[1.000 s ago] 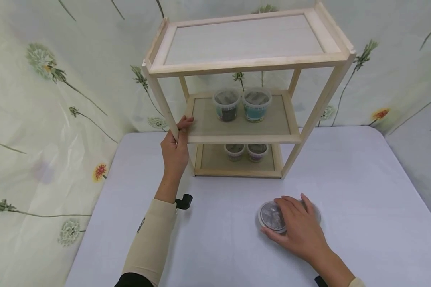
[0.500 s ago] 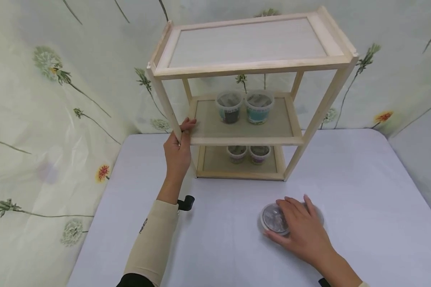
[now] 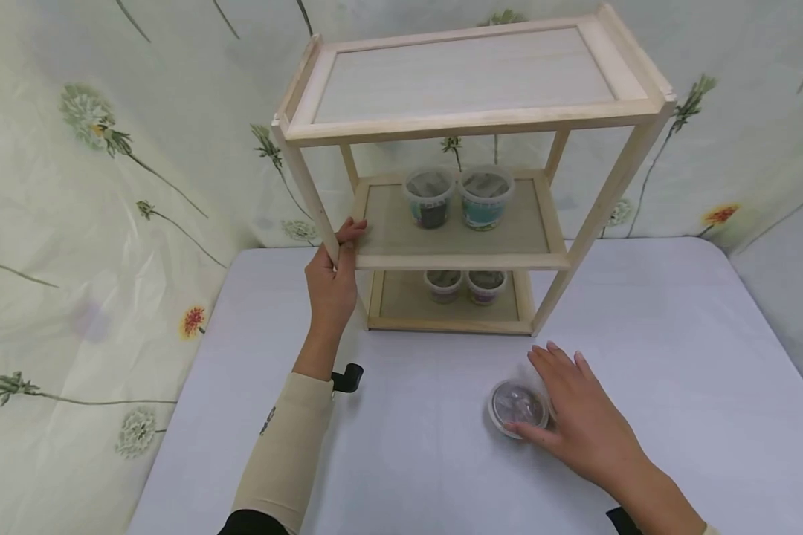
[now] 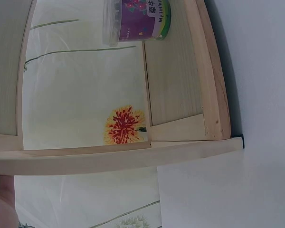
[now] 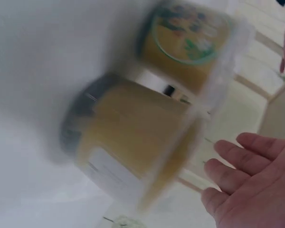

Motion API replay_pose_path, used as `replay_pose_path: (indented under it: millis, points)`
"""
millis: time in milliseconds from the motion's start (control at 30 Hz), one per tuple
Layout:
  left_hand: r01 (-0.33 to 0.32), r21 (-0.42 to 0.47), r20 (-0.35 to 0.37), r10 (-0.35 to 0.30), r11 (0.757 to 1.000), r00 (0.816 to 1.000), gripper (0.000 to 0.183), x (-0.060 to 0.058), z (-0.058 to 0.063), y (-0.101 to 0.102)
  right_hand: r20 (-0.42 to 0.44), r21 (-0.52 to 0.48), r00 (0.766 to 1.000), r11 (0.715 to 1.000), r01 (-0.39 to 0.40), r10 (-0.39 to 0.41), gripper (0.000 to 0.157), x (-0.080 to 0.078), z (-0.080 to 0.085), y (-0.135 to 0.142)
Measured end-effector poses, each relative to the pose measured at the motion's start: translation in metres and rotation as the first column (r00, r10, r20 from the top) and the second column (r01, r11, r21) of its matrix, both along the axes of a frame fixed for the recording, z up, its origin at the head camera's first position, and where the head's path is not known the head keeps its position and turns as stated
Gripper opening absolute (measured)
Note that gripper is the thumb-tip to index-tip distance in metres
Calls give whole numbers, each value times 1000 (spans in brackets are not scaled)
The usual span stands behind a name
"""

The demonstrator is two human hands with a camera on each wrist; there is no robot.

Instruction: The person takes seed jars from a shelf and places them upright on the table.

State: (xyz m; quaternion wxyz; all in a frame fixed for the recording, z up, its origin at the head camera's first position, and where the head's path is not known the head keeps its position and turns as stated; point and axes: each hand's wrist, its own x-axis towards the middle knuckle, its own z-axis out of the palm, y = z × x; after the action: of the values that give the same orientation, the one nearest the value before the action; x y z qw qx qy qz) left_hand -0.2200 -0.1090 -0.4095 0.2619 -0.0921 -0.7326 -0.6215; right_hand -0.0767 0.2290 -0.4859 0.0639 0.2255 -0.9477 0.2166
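My left hand [image 3: 331, 286] grips the left front post of a pale wooden three-tier shelf rack [image 3: 458, 261], at the middle tier. In the left wrist view part of that hand shows at the lower left edge, against the post. My right hand [image 3: 589, 423] hovers over the table, fingers fairly straight, beside a small plastic tub [image 3: 518, 407] with a clear top. The right wrist view shows two yellow-labelled tubs, a nearer tub [image 5: 133, 133] and a farther tub [image 5: 190, 38], blurred. The fingers there are apart from both. In the head view the right hand hides one tub.
On the middle tier stand a dark-labelled tub [image 3: 430, 199] and a blue-labelled tub [image 3: 485, 199]. Two smaller tubs sit on the bottom tier, one a purple-labelled tub [image 4: 137, 19]. A white-covered table [image 3: 415, 446] carries everything; a floral backdrop [image 3: 140, 297] hangs behind.
My right hand has come away from the tubs, moving slightly right and up, its fingers straighter. The left hand keeps its grip on the rack post. The head view has shifted slightly.
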Motion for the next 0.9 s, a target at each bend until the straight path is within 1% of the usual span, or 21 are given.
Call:
replay_pose_path:
  millis: [133, 200, 267, 433, 633, 800, 900]
  points:
    - [0, 8, 5, 0, 1000, 1000, 27, 0, -1, 0, 44, -27, 999, 1000, 10, -9, 104, -2, 15, 1]
    - [-2, 15, 9, 2, 1000, 1000, 27, 0, -1, 0, 47, -42, 999, 999, 9, -7, 107, -2, 22, 1]
    - [-4, 20, 10, 4, 1000, 1000, 27, 0, -1, 0, 35, -59, 999, 998, 2, 0, 108, -3, 28, 2]
    - [-9, 19, 9, 9, 1000, 1000, 27, 0, 0, 0, -28, -70, 1000, 997, -11, 9, 108, -8, 47, 1]
    - [-7, 22, 4, 7, 1000, 1000, 26, 0, -1, 0, -49, -79, 999, 997, 14, -18, 114, -10, 67, -2]
    - [2, 17, -2, -2, 1000, 1000, 26, 0, 0, 0, -127, -105, 992, 995, 3, -16, 119, -17, 79, -7]
    - [3, 19, 0, -3, 1000, 1000, 26, -1, 0, 0, -151, -103, 988, 995, 0, -15, 119, -22, 89, -9]
